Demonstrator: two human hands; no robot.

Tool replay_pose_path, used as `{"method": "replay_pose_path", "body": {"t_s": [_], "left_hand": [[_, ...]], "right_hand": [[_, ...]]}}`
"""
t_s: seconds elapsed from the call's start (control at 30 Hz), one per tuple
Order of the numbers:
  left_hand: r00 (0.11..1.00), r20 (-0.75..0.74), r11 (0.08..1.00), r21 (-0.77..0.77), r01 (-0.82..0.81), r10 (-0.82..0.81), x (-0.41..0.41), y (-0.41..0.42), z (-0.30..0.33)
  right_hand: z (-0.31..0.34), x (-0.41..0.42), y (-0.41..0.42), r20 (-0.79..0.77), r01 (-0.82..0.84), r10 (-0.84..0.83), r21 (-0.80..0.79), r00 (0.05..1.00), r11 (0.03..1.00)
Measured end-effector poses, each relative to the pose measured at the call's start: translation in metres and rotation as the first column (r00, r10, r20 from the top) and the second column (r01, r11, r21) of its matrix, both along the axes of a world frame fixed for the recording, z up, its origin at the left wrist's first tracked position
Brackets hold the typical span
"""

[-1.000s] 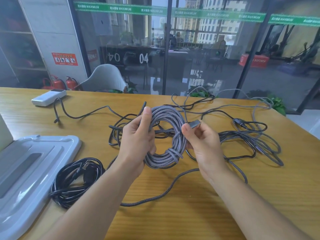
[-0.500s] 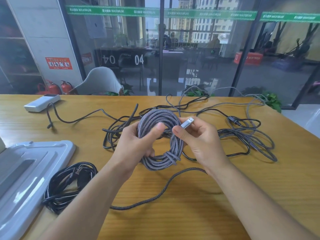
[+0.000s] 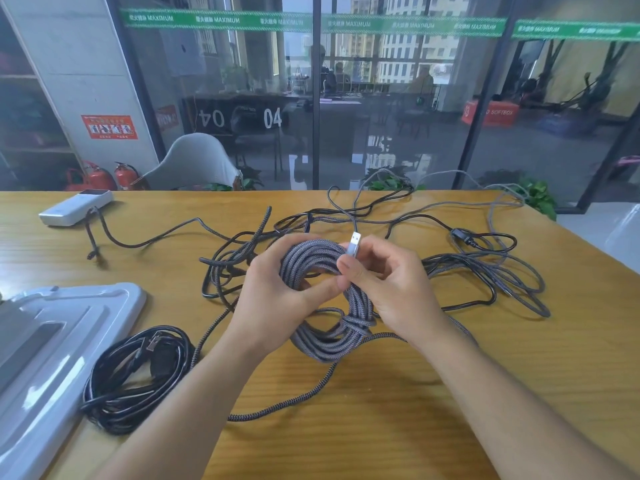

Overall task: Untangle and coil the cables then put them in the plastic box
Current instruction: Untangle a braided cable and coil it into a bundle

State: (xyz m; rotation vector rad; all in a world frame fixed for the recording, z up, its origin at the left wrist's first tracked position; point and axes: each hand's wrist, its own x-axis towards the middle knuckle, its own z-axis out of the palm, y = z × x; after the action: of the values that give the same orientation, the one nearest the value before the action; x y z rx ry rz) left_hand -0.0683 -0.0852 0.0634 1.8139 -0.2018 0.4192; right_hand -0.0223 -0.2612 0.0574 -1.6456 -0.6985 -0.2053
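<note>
A grey braided cable coil hangs above the wooden table, held at its top left by my left hand, thumb across the loops. My right hand pinches the cable's silver USB plug at the coil's top, plug tip pointing up. A loose tail of the braided cable trails down onto the table. A coiled black cable lies at the left beside the grey plastic lid. Tangled black and grey cables spread behind and to the right.
A white power bank sits at the far left with a dark cable plugged in. A glass wall and a grey chair stand beyond the table's far edge. The table's right edge runs diagonally at the right.
My right hand has turned the USB plug from pointing right to pointing up and brought it against the coil's top. My left thumb slid across the loops toward the right hand.
</note>
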Motion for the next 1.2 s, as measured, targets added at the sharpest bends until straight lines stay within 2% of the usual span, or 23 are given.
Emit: {"method": "replay_pose_path", "body": {"t_s": [0.1, 0.23, 0.33, 0.43, 0.57, 0.73, 0.93, 1.03, 1.13, 1.2], "left_hand": [[1.000, 0.003, 0.999, -0.033, -0.029, 0.029, -0.002, -0.001, 0.004], [0.998, -0.037, 0.986, -0.154, -0.064, 0.059, -0.002, -0.001, 0.004], [0.996, -0.052, 0.979, -0.187, -0.083, 0.075, 0.000, 0.001, 0.005], [0.994, -0.073, 0.973, -0.210, -0.093, 0.080, 0.001, 0.002, 0.004], [0.992, -0.069, 0.986, -0.119, -0.116, 0.109, 0.002, 0.004, 0.003], [0.989, -0.070, 0.988, -0.067, -0.138, 0.134, 0.002, 0.004, 0.001], [0.990, -0.077, 0.991, -0.063, -0.120, 0.115, 0.001, -0.002, -0.002], [0.992, -0.080, 0.991, -0.080, -0.108, 0.101, 0.002, -0.003, -0.002], [0.992, -0.105, 0.991, -0.107, -0.086, 0.074, 0.004, 0.001, 0.000], [0.991, -0.121, 0.991, -0.113, -0.077, 0.063, 0.005, 0.003, 0.000]], "right_hand": [[-0.001, 0.001, -0.001, 0.049, 0.000, 0.003, -0.049, 0.999, 0.999], [0.000, -0.001, -0.002, -0.033, -0.036, 0.035, -0.043, 0.999, 0.998], [0.000, 0.003, -0.008, -0.062, -0.063, 0.056, -0.125, 0.997, 0.990], [0.001, 0.001, -0.009, 0.071, 0.048, -0.031, -0.250, 0.997, 0.967], [-0.002, -0.002, -0.005, 0.267, 0.239, -0.168, -0.262, 0.949, 0.935], [-0.003, -0.003, -0.002, 0.503, 0.433, -0.246, -0.296, 0.828, 0.852], [-0.004, -0.002, -0.002, 0.672, 0.546, -0.254, -0.265, 0.696, 0.795], [-0.008, 0.000, -0.002, 0.626, 0.508, -0.276, -0.226, 0.729, 0.831], [-0.010, 0.001, 0.000, 0.451, 0.438, -0.314, -0.200, 0.836, 0.877], [-0.011, -0.001, 0.002, 0.376, 0.408, -0.316, -0.197, 0.871, 0.891]]}}
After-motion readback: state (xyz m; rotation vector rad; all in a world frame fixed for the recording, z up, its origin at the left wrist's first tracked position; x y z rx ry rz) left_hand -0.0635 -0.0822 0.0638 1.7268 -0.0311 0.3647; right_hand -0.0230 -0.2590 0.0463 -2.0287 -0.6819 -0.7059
